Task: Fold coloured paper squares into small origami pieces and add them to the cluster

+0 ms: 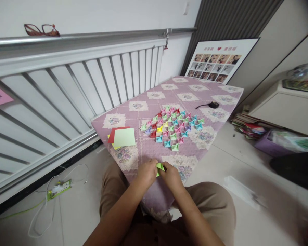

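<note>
A small piece of folded light-green paper (159,166) is held between my two hands, just above the near end of the table. My left hand (147,173) grips it from the left, its fingers curled and partly hidden. From the right, my right hand (171,176) pinches the paper's other edge. Beyond the hands, several small folded paper pieces (173,128) in green, pink, red, blue and yellow stand in close diagonal rows. To the left lies a stack of flat square sheets, with a pale-green sheet (124,137) over a red sheet (112,135) and yellow ones.
The table (150,152) has a purple flowered cloth. A black corded object (214,105) lies at its far right. A white radiator (92,83) runs along the left, with glasses (42,30) on its pipe. A power strip (59,189) sits on the floor.
</note>
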A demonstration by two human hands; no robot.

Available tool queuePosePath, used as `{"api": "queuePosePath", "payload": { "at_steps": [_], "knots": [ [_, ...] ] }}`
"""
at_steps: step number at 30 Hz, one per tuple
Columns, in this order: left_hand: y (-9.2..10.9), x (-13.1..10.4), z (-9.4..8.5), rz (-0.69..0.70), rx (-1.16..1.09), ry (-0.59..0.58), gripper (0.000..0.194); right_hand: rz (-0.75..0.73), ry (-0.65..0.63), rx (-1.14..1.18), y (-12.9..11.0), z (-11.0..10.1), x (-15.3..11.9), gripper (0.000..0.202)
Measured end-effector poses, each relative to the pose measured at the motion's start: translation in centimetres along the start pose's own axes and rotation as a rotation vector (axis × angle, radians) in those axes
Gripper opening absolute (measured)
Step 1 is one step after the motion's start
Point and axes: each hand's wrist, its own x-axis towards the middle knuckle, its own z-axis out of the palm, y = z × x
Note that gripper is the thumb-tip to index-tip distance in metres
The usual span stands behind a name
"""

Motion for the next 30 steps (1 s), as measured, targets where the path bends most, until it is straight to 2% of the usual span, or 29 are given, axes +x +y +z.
{"api": "queuePosePath", "payload": {
  "at_steps": [5, 13, 22, 30],
  "knots": [
    [-0.2, -0.3, 0.4, -0.021, -0.074, 0.050, 0.028, -0.133, 0.035, -0.211, 0.1, 0.1, -0.4, 0.027],
    [-1.1, -0.4, 3.3, -0.035, -0.272, 0.077, 0.046, -0.216, 0.012, -0.505, 0.5, 0.0, -1.0, 0.030],
    [-1.3, -1.4, 4.2, 0.015, -0.028, 0.002, 0.034, -0.214, -0.032, -0.714, 2.3, 1.1, -1.8, 0.021],
    [-1.4, -1.7, 4.1, -0.001, 0.077, -0.026, 0.033, -0.301, 0.013, -0.728, 3.6, 1.7, -1.9, 0.030]
  ]
}}
